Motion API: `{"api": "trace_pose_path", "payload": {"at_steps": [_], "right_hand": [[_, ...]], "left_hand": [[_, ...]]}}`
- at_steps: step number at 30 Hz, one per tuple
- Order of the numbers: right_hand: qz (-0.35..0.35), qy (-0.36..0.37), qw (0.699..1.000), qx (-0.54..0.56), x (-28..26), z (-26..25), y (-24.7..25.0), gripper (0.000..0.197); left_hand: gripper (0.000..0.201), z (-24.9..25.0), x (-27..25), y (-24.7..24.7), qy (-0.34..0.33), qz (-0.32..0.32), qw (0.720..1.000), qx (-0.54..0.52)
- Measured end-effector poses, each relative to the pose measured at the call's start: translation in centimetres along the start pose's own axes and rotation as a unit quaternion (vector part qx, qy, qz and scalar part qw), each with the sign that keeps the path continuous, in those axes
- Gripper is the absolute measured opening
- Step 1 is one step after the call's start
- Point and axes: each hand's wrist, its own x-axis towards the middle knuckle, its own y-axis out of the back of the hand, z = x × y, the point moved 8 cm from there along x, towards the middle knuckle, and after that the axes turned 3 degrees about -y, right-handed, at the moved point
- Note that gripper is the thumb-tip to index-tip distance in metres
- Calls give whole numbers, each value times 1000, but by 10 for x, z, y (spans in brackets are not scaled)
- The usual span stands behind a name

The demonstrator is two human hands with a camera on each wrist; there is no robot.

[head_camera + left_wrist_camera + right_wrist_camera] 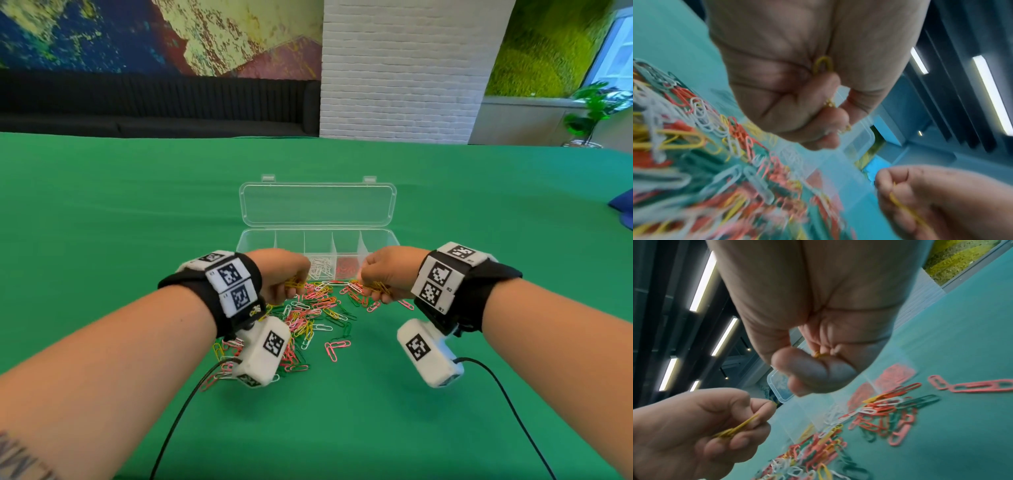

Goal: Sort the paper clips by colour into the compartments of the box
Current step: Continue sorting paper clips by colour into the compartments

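From the head view we see our left hand (pixel 281 274) curled into a loose fist around a bunch of yellow clips (pixel 294 283), and our right hand (pixel 390 272) curled the same way around more yellow clips (pixel 378 287); both hover just above the green bench (pixel 102 205), with the clear box (pixel 318 243) just beyond the knuckles, its lid (pixel 318 205) lying open on the far side. Between the two hands, white clips (pixel 320 266) fill one compartment and red clips (pixel 346 267) the one next to it, on the right hand's side. The mixed pile of clips (pixel 308 322) spreads on the bench below and behind both hands, mostly toward the left wrist. In the left wrist view, though blurred, the left hand (pixel 789 81) has its fingers folded tight, yellow wire (pixel 823 64) poking out of the palm crease; the right hand (pixel 937 199) appears low on the far side, pinching a yellow clip, and the pile (pixel 705 162) lies under the palm. In the right wrist view the right hand (pixel 813 321) closes thumb against fingers on a scrap of yellow (pixel 819 355), the left hand (pixel 701 428) grips a yellow bundle (pixel 735 429), and loose clips (pixel 879 412) lie beneath, beside the box (pixel 781 386)
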Motion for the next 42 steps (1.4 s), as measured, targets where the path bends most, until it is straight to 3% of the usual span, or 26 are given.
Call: {"api": "trace_pose_path", "payload": {"at_steps": [5, 13, 19, 24, 27, 29, 32, 36, 39, 42], "right_hand": [[-16, -1, 997, 70, 19, -36, -3, 19], [4, -6, 967, 256, 55, -89, -5, 11], [3, -26, 974, 226, 91, -100, -13, 51], [-8, -21, 969, 247, 99, -101, -15, 64], [-43, 6, 961, 274, 88, -100, -16, 63], [-41, 29, 961, 274, 80, -96, -11, 50], [-3, 54, 976, 211, 64, -84, 5, 26], [30, 109, 992, 61, 33, -59, 24, 20], [55, 124, 989, -64, 12, -30, 31, 14], [73, 107, 979, -156, -1, 0, 34, 15]], "left_hand": [[18, 9, 11, 39, -3, 31, 994, -103], [5, 36, 39, 84, 2, 101, 994, 34], [15, 50, 67, 82, -21, 109, 992, 58], [17, 50, 72, 77, -26, 98, 991, 89], [21, 49, 68, 78, -30, 108, 990, 88], [23, 50, 59, 77, -47, 107, 988, 98], [25, 56, 38, 73, -109, 104, 980, 128], [17, 62, 1, 56, -192, 96, 947, 240], [15, 57, -20, 25, -232, 42, 909, 343], [22, 37, -28, -14, -224, -37, 887, 402]]}}
